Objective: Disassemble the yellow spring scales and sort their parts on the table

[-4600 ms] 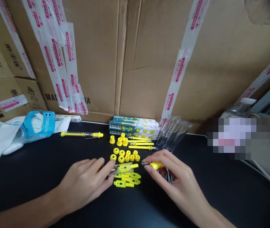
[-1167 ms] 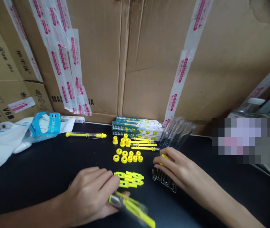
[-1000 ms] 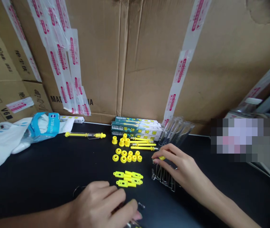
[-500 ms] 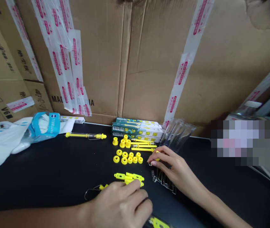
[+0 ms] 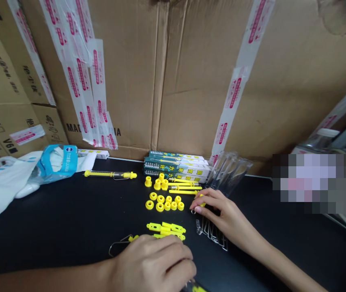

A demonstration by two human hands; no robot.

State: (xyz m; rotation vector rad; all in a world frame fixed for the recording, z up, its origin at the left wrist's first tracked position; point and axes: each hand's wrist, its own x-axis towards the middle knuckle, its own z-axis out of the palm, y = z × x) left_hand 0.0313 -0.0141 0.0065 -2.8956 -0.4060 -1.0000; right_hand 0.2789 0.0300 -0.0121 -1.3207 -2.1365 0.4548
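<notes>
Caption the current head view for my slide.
Right hand holds a yellow piece beside bent wires; left hand near yellow parts.

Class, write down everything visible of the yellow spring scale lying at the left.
The spring scale is slim and rod-shaped, with yellow, plastic-looking ends, a partly see-through body and a bent metal wire along its near right side. It lies flat, crosswise, on the black tabletop, left of the stacked boxes. Nothing else appears to touch it.

The desk (image 5: 69, 219) is smooth, matt black. Yellow rings (image 5: 160, 209) at six o'clock are smooth, faintly glossy plastic; bent hooks (image 5: 211, 236) at five, shiny metal. I take the glossy clear tubes (image 5: 230, 176) at four for plastic, though the view is poor. Matt, creased cardboard (image 5: 130, 81) stands at twelve, glossy tape (image 5: 98, 61) at ten.
</notes>
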